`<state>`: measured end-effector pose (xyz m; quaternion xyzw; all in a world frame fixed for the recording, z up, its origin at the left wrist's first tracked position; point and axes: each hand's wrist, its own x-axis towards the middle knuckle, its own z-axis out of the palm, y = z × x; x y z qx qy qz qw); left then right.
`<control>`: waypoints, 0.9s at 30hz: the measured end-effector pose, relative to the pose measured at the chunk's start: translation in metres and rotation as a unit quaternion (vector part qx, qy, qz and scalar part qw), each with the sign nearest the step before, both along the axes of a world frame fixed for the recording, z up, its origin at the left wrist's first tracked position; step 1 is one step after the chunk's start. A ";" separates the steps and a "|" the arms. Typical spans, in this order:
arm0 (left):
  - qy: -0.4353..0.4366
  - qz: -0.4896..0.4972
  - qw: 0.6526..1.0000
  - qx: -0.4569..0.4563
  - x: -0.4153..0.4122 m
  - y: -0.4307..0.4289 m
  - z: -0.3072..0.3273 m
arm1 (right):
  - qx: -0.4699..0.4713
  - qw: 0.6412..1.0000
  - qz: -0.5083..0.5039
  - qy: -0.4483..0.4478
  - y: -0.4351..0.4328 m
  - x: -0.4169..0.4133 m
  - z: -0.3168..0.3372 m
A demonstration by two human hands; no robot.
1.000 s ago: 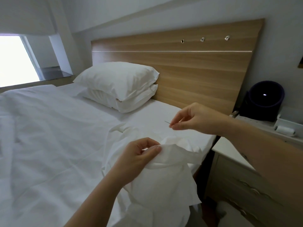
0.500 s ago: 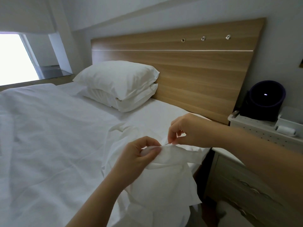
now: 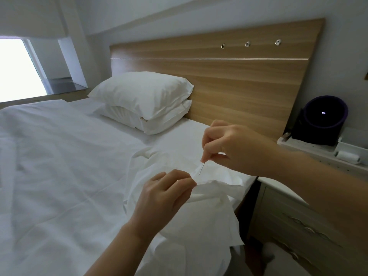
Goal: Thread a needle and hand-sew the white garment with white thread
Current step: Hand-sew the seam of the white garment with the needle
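The right hand (image 3: 237,150) has lifted slightly off the cloth since half a second ago, and the needle (image 3: 201,168) now shows clear below its fingertips, where before it was buried against the fold. Thumb and forefinger pinch the needle at its upper end. It hangs nearly upright, its tip just above the white garment (image 3: 201,220). The left hand (image 3: 165,196) pinches a raised fold of that garment between thumb and curled fingers, just beside the needle's tip.

The garment looks thin, light and limp, and it droops from the pinch and spills over the edge of the bed (image 3: 59,166). It will likely sag and shift unless the fold is kept taut close to the stitch point, so the grip near the edge seems the right place. The needle is stiff, thin and slick, best held high on the shaft, with the left fingertips kept out of its path. The thread is too fine to make out against the white.

Behind the garment lie two stacked pillows (image 3: 143,96) against a wooden headboard (image 3: 239,80). To the garment's right stands a bedside cabinet (image 3: 288,216) carrying a dark purple cylinder (image 3: 326,120) and a small white roll (image 3: 347,157), perhaps thread. Nothing sits between the hands and the fold.
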<state>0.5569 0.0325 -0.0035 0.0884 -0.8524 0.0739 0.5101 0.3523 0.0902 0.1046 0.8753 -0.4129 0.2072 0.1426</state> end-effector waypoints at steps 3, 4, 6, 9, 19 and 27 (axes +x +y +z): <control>-0.003 -0.006 1.000 0.003 0.000 0.001 0.001 | -0.018 1.000 0.005 0.025 0.003 0.003 0.001; -0.002 -0.006 1.000 0.006 0.000 0.001 0.001 | -0.023 0.999 0.007 0.033 0.005 0.005 0.001; 0.000 -0.005 1.000 0.013 -0.001 0.002 0.001 | -0.030 0.998 0.011 0.045 0.006 0.007 0.002; 0.009 -0.010 0.999 0.028 -0.001 0.004 0.002 | -0.036 0.998 0.009 0.047 0.007 0.009 0.002; 0.020 -0.010 0.998 0.057 0.000 0.006 0.003 | -0.034 0.998 0.011 0.052 0.007 0.015 0.001; 0.008 -0.040 0.982 0.185 0.001 0.008 0.009 | -0.015 0.997 0.016 0.070 0.002 0.015 0.002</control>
